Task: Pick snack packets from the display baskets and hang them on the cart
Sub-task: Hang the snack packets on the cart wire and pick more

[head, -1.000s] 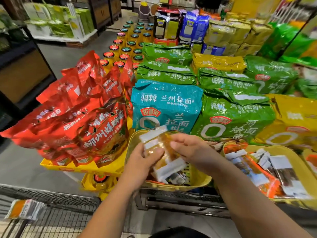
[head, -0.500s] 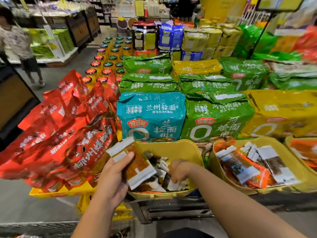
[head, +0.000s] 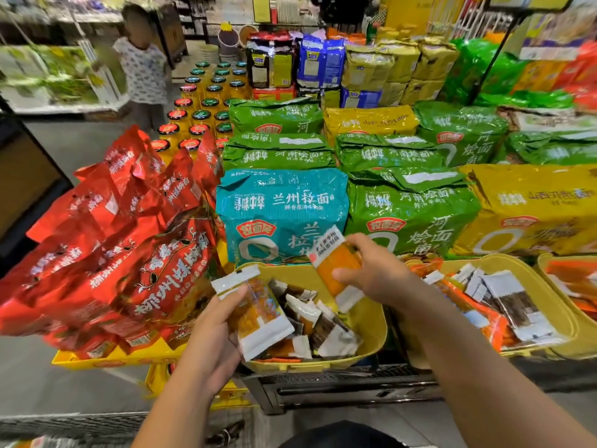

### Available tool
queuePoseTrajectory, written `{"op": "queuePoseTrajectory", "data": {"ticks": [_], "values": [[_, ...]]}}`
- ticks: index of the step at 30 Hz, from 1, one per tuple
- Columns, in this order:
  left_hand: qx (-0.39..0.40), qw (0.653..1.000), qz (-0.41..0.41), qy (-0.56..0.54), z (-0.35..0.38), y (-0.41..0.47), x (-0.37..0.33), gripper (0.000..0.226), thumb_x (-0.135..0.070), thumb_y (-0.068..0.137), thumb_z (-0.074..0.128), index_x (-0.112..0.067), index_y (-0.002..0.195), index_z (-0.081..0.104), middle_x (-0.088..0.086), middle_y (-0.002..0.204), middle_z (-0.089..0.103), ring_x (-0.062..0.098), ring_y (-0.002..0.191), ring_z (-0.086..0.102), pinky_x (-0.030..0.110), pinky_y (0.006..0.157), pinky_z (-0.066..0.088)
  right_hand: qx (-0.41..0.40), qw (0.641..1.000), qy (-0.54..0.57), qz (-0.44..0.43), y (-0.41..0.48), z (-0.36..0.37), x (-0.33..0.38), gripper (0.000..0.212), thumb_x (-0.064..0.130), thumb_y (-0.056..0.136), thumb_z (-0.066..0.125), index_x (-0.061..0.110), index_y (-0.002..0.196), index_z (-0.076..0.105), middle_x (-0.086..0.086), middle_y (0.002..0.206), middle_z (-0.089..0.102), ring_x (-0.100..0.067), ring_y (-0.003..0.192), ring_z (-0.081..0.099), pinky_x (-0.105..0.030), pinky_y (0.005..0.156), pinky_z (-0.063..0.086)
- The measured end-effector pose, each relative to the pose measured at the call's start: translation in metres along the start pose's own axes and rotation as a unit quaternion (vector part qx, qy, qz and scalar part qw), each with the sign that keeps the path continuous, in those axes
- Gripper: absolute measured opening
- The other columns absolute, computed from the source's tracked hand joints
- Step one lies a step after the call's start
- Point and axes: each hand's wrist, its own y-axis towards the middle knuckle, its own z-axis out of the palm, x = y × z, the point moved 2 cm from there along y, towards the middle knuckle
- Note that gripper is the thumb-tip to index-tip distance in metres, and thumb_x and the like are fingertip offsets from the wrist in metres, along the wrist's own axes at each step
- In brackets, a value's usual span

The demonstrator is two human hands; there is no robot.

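— What are the packets made of?
— Thin plastic film. The windowed packet at the left rim of the yellow basket is glossy, clear in the middle with white printed ends. The orange packet over the far rim looks smoother, with a duller sheen.
— And the basket itself?
— Moulded plastic, smooth and nearly matt.
— The big bags behind?
— The red bags off the left rim are shiny, crinkled, foil-like film. The teal noodle pack is glossy and wrinkled too. Under the basket's near edge sits a dark metal rack, dull
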Motion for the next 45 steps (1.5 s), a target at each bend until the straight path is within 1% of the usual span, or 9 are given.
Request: {"op": "queuePoseTrajectory", "data": {"ticks": [4, 9, 13, 20, 26, 32, 39, 42, 45], "values": [[0.042, 0.999, -0.022, 0.010, 0.023, -0.001, 0.004, 0.047, -0.034, 0.086, 0.063, -0.013, 0.128, 0.064, 0.014, 0.117, 0.074, 0.032, 0.104, 0.073, 0.049, 0.083, 0.061, 0.091, 0.970, 0.221, -0.036, -0.007, 0.015, 0.024, 0.045, 0.031, 0.098, 0.063, 0.023, 0.141, 0.051, 0.002, 0.125, 0.065, -0.019, 0.104, 0.069, -0.038, 0.089, 0.059], [-0.008, 1.000, 0.002, 0.022, 0.019, 0.006, 0.005, 0.044, -0.020, 0.082, 0.070, -0.016, 0.126, 0.065, 0.014, 0.109, 0.076, 0.031, 0.088, 0.076, 0.053, 0.074, 0.063, 0.083, 0.990, -0.011, -0.114, -0.003, 0.029, 0.025, 0.036, 0.039, 0.106, 0.045, 0.019, 0.126, 0.067, 0.013, 0.107, 0.063, -0.009, 0.103, 0.059, -0.030, 0.091, 0.048], [-0.063, 0.997, 0.048, 0.009, -0.007, 0.008, -0.011, 0.025, -0.013, 0.088, 0.068, -0.021, 0.111, 0.068, 0.011, 0.096, 0.078, 0.027, 0.075, 0.076, 0.054, 0.067, 0.062, 0.045, 0.992, -0.121, -0.001, 0.018, 0.022, -0.010, 0.022, 0.034, 0.099, 0.059, 0.016, 0.108, 0.065, -0.003, 0.104, 0.067, -0.024, 0.099, 0.063, -0.040, 0.087, 0.053], [-0.089, 0.993, 0.077, 0.018, -0.016, 0.007, -0.017, 0.035, -0.015, 0.084, 0.072, -0.017, 0.119, 0.068, 0.016, 0.110, 0.075, 0.039, 0.099, 0.072, 0.061, 0.085, 0.058, 0.285, 0.857, -0.424, 0.061, 0.041, 0.090, -0.034, 0.036, 0.025, 0.093, 0.072, 0.003, 0.121, 0.064, -0.014, 0.121, 0.064, -0.029, 0.106, 0.062, -0.035, 0.078, 0.050], [-0.104, 0.991, 0.083, 0.030, -0.028, 0.003, -0.014, 0.036, -0.009, 0.087, 0.071, -0.015, 0.122, 0.066, 0.014, 0.112, 0.076, 0.038, 0.102, 0.072, 0.057, 0.092, 0.056, 0.206, 0.910, -0.335, 0.132, 0.048, 0.092, -0.032, 0.068, 0.021, 0.088, 0.077, 0.002, 0.144, 0.043, -0.016, 0.140, 0.055, -0.032, 0.124, 0.057, -0.038, 0.097, 0.050], [-0.116, 0.983, 0.123, 0.079, -0.036, 0.001, -0.014, 0.041, -0.009, 0.086, 0.073, -0.016, 0.125, 0.063, 0.013, 0.114, 0.075, 0.034, 0.103, 0.072, 0.050, 0.090, 0.058, 0.121, 0.886, -0.446, 0.038, 0.034, 0.053, -0.005, 0.025, 0.020, 0.094, 0.065, 0.013, 0.115, 0.055, -0.006, 0.106, 0.060, -0.026, 0.098, 0.060, -0.035, 0.074, 0.050], [-0.161, 0.945, 0.214, 0.188, -0.042, -0.009, -0.022, 0.039, -0.011, 0.081, 0.080, -0.025, 0.114, 0.065, -0.001, 0.106, 0.078, 0.024, 0.104, 0.072, 0.044, 0.089, 0.056, 0.113, 0.986, -0.028, -0.116, -0.002, -0.010, 0.012, 0.014, 0.028, 0.101, 0.058, 0.035, 0.113, 0.055, 0.007, 0.097, 0.067, -0.012, 0.089, 0.063, -0.035, 0.076, 0.050], [-0.176, 0.946, 0.216, 0.165, -0.036, -0.019, -0.022, 0.037, -0.009, 0.082, 0.079, -0.023, 0.114, 0.066, 0.004, 0.110, 0.077, 0.025, 0.103, 0.072, 0.044, 0.089, 0.057, 0.177, 0.951, 0.199, -0.157, -0.006, 0.010, 0.014, 0.027, 0.025, 0.100, 0.054, 0.032, 0.126, 0.058, 0.008, 0.118, 0.072, -0.014, 0.110, 0.067, -0.040, 0.097, 0.051], [-0.211, 0.941, 0.220, 0.148, -0.035, -0.040, -0.024, 0.036, -0.006, 0.086, 0.071, -0.022, 0.117, 0.066, 0.001, 0.112, 0.077, 0.020, 0.102, 0.072, 0.042, 0.087, 0.056, 0.212, 0.908, 0.332, -0.141, -0.014, 0.039, 0.021, 0.025, 0.007, 0.100, 0.054, 0.020, 0.119, 0.064, 0.009, 0.110, 0.076, -0.009, 0.101, 0.070, -0.021, 0.085, 0.054]]}}
